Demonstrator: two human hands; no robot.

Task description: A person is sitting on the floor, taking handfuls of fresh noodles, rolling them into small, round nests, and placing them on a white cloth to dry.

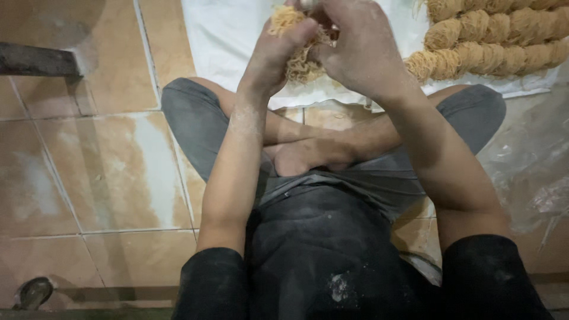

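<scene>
Left hand: the left hand [278, 50] is raised in front of the body at the top of the view, its fingers curled around a bundle of thin golden noodle strands [294, 44]; flour dusts the wrist and forearm
Right hand: the right hand [358, 50] meets the left one from the other side, closed over the same bundle, its back turned to the camera, so the fingertips are hidden
Noodle strands: the bundle sits between both hands, some of it sticking up above the left thumb and some hanging loose below the palms, just over the near edge of the white sheet [231, 35]
White sheet: spread on the floor ahead of the knees, reaching from the upper middle to the upper right
Finished rolls: rows of rolled noodle nests [492, 38] lie side by side on the sheet at the upper right, touching one another, well apart from the hands
Posture: the person sits cross-legged in grey trousers [189, 118] and a dark top, one bare foot [302, 157] tucked under the forearms
Floor: orange-tan tiles [112, 172] with pale powdery patches on the left
Clear plastic: a crumpled transparent film [530, 172] lies on the floor at the right, beside the right knee
Dark object: a dark bar-shaped thing [35, 59] juts in from the left edge; I cannot tell what it is
</scene>
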